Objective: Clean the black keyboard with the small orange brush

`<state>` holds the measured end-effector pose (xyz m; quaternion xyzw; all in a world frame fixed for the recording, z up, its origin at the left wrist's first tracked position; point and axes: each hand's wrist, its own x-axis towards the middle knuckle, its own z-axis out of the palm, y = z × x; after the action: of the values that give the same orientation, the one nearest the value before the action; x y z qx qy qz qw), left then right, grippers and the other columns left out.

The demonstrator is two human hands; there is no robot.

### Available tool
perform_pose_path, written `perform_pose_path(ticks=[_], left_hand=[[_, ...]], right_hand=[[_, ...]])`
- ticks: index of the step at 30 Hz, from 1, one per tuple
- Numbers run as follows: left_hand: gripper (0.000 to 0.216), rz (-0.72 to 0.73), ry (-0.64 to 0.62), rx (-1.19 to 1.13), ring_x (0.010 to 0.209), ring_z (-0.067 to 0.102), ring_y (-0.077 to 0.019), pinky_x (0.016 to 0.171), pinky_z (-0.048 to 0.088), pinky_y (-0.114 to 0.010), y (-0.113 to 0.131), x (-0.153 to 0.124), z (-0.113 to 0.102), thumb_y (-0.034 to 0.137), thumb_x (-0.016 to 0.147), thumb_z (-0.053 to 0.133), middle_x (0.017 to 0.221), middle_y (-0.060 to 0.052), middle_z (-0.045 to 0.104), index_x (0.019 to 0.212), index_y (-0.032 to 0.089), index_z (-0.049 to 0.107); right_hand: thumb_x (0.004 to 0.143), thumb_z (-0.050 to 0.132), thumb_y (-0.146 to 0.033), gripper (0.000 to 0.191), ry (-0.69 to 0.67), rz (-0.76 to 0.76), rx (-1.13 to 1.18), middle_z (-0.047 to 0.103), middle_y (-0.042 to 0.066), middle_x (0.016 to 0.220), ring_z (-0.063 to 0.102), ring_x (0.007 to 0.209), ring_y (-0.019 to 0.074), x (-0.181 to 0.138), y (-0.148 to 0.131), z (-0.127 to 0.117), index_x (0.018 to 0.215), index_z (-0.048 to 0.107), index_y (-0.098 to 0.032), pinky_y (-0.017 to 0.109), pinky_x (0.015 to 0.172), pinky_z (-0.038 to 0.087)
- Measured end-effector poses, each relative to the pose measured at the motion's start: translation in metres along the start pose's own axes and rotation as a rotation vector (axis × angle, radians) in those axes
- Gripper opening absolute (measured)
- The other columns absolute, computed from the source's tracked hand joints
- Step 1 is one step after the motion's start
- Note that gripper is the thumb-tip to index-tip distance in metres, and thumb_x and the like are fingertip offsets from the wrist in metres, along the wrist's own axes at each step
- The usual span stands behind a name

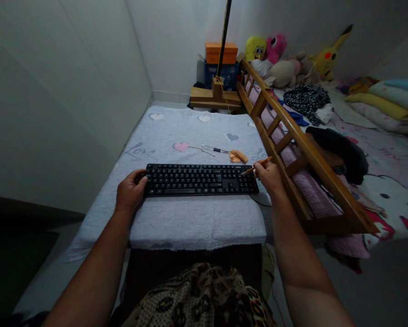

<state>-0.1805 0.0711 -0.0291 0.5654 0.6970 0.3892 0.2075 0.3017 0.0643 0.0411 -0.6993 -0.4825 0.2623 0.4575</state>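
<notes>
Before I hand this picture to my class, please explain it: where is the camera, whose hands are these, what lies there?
One camera, worn on a person's head, looks down at their own bare hands. The left hand grips the left end of a black keyboard on a pale quilt. The right hand pinches a thin orange stick, tip over the right-hand keys. Beyond lie a metal tool and an orange cloth.

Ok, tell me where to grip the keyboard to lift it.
Take the keyboard by its short ends, from either side: it lies flat, long and thin. The left hand rests on the left end; the right hand holds a stick.
</notes>
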Motion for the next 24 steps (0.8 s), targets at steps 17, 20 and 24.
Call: perform_pose_path(ticks=[17, 20, 24], left_hand=[[0.043, -0.013, -0.002, -0.02, 0.107, 0.075, -0.0283, 0.105, 0.057, -0.043, 0.001, 0.0, 0.0, 0.044, 0.085, 0.061, 0.113, -0.007, 0.08, 0.119, 0.023, 0.076], [0.041, -0.005, 0.0, -0.024, 0.109, 0.075, -0.0284, 0.106, 0.057, -0.043, 0.003, -0.001, -0.001, 0.044, 0.085, 0.062, 0.115, -0.008, 0.08, 0.117, 0.023, 0.076], [0.038, -0.02, 0.001, -0.035, 0.108, 0.075, -0.0276, 0.106, 0.057, -0.042, 0.008, -0.002, -0.002, 0.041, 0.085, 0.062, 0.113, -0.007, 0.08, 0.115, 0.023, 0.076]], right_hand=[[0.081, 0.063, -0.054, 0.033, 0.043, -0.055, -0.027, 0.067, 0.002, 0.064, 0.063, 0.054, 0.0195, -0.014, -0.007, -0.013, 0.08, 0.066, -0.022, 0.032, 0.056, 0.052], [0.078, 0.067, -0.055, 0.034, 0.0, -0.016, 0.094, 0.065, -0.001, 0.061, 0.06, 0.052, 0.0168, -0.024, -0.013, 0.0, 0.08, 0.067, -0.022, 0.029, 0.051, 0.049], [0.079, 0.069, -0.054, 0.031, -0.051, 0.019, 0.146, 0.065, -0.002, 0.06, 0.059, 0.051, 0.0162, -0.03, -0.014, 0.011, 0.08, 0.067, -0.023, 0.028, 0.05, 0.049]])
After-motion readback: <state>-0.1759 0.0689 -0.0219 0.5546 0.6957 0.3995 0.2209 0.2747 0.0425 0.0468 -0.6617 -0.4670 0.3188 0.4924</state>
